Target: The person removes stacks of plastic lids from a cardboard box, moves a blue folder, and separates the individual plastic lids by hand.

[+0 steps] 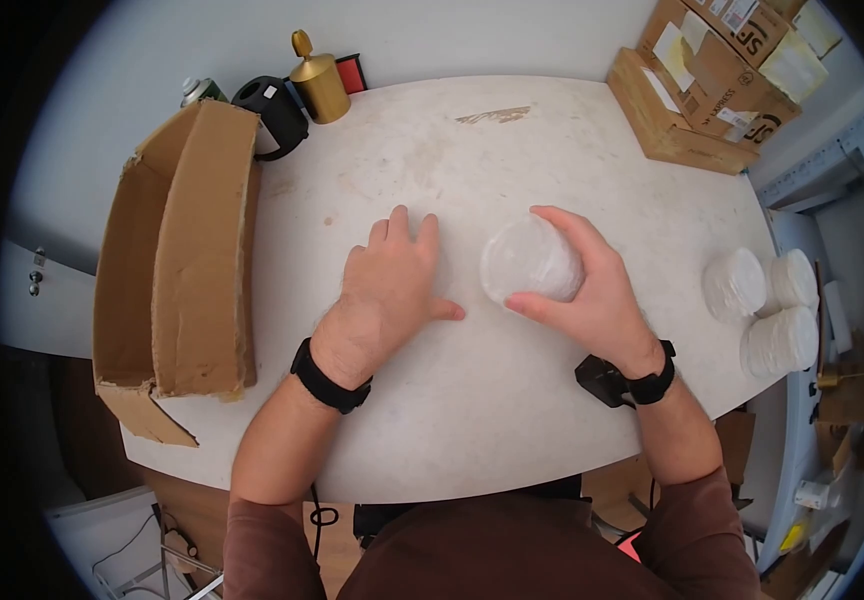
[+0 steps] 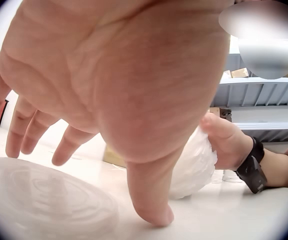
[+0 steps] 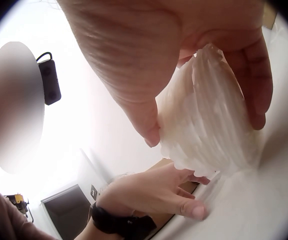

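My right hand (image 1: 602,285) grips a stack of round, translucent plastic lids (image 1: 527,262), thumb on the near side and fingers round the far side. In the right wrist view the many thin layers of the stack (image 3: 206,117) show between thumb and fingers, close over the white table. To the left, my left hand (image 1: 387,275) is spread palm down with its fingers fairly straight. Under it, in the left wrist view, a single translucent round lid (image 2: 49,200) lies flat on the table; the head view shows little of it behind the hand.
A long cardboard box (image 1: 202,250) stands open along the table's left side. Behind it are a black container (image 1: 272,115) and a gold canister (image 1: 320,88). Several wrapped white round stacks (image 1: 782,340) stand at the right edge. Cardboard parcels (image 1: 702,90) fill the back right corner.
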### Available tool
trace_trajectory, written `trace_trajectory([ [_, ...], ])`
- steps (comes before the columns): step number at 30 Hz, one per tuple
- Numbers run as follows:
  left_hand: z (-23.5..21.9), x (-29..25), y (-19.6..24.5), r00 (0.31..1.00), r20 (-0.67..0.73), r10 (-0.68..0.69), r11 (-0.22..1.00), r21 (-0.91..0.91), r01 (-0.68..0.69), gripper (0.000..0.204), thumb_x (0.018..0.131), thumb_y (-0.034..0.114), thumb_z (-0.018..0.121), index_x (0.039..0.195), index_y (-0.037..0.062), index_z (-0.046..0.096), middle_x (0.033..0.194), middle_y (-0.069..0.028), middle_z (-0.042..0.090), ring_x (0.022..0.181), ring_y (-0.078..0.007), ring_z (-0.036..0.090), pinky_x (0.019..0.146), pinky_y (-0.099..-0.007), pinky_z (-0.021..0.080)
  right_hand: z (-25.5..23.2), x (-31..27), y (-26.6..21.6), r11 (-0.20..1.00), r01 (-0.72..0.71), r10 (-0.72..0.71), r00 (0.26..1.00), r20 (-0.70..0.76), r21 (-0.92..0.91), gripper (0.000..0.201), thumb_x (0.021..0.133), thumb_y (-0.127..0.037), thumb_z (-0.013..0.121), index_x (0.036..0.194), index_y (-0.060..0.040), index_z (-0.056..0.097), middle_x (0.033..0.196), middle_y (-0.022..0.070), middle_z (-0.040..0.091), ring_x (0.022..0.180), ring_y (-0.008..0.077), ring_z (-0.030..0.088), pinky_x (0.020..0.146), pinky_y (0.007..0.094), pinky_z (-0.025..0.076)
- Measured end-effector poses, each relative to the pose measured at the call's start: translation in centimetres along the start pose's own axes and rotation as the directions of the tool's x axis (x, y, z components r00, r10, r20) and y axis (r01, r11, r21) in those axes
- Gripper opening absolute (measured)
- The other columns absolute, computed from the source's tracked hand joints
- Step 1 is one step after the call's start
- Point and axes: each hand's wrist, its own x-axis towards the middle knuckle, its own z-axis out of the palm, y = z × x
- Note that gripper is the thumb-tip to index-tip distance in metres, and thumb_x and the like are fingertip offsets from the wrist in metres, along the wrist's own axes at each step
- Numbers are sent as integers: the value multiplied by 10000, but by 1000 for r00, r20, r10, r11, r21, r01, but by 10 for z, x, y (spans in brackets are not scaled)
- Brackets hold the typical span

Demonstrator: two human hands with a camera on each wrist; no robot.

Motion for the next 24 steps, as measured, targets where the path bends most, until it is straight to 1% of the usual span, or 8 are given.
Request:
trace_trajectory([
  [1, 1, -3, 0, 992, -117, 48, 999, 13, -47, 1075, 717, 394, 994, 1594, 51, 475, 1557, -252, 517, 1417, -433, 545, 1092, -463, 553, 0, 0, 0, 1000, 5, -5, 1000, 4, -6, 836, 763, -252, 975, 1466, -4, 597, 1404, 190, 658, 1309, 338, 652, 1105, 418, 529],
  [2, -1, -5, 1, 992, -116, 49, 999, 13, -48, 1075, 717, 394, 994, 1594, 51, 475, 1557, -252, 517, 1417, -433, 545, 1092, -463, 553, 0, 0, -1, 1000, 4, -4, 1000, 3, -7, 836, 763, -252, 975, 1466, -4, 597, 1404, 190, 658, 1309, 338, 652, 1105, 418, 529],
  [4, -12, -10, 3, 921, -314, 229, 915, -254, -314, 1119, 722, 268, 1000, 1654, 82, 408, 1629, -262, 459, 1463, -449, 510, 1166, -463, 513, 0, 0, -3, 1000, 28, -28, 999, 20, 0, 844, 760, -246, 973, 1478, -14, 595, 1401, 184, 656, 1309, 339, 653, 1104, 421, 531],
  [5, -17, -12, 6, 922, -313, 229, 915, -255, -314, 1119, 722, 268, 1000, 1654, 82, 408, 1629, -262, 459, 1463, -449, 510, 1166, -463, 513, 0, -1, -3, 1000, 27, -27, 999, 20, 1, 844, 760, -246, 973, 1478, -14, 595, 1401, 184, 656, 1309, 339, 653, 1104, 421, 531],
  [7, -24, -13, 16, 873, -285, 395, 679, -550, -487, 1059, 750, 122, 966, 1659, 109, 423, 1601, -230, 492, 1451, -439, 527, 1181, -459, 510, 0, -1, -3, 995, 84, -86, 995, 49, 47, 832, 755, -239, 972, 1467, -20, 601, 1376, 179, 660, 1284, 345, 662, 1081, 424, 541],
  [11, -16, -11, 18, 847, -289, 446, 695, -485, -531, 998, 776, 45, 927, 1651, 141, 455, 1572, -193, 520, 1421, -411, 563, 1171, -447, 523, -1, 1, -7, 996, 64, -70, 990, 126, 55, 810, 753, -232, 970, 1444, -16, 608, 1354, 176, 661, 1253, 350, 670, 1056, 427, 550],
  [20, -33, -6, 11, 907, -103, 408, 713, -584, -387, 927, 771, 41, 936, 1603, 174, 547, 1488, -122, 562, 1292, -316, 631, 1119, -418, 572, 0, 1, -3, 990, 128, -136, 981, 139, 67, 866, 728, -277, 1007, 1448, -14, 604, 1370, 176, 657, 1269, 348, 665, 1067, 423, 543],
  [24, -28, 4, -2, 899, -94, 427, 620, -694, -367, 808, 802, 23, 900, 1537, 169, 599, 1490, -91, 548, 1283, -295, 619, 1074, -466, 597, 0, 1, -1, 988, 113, -126, 983, 131, 106, 894, 733, -269, 1007, 1483, -25, 587, 1394, 175, 653, 1290, 341, 660, 1079, 424, 539],
])
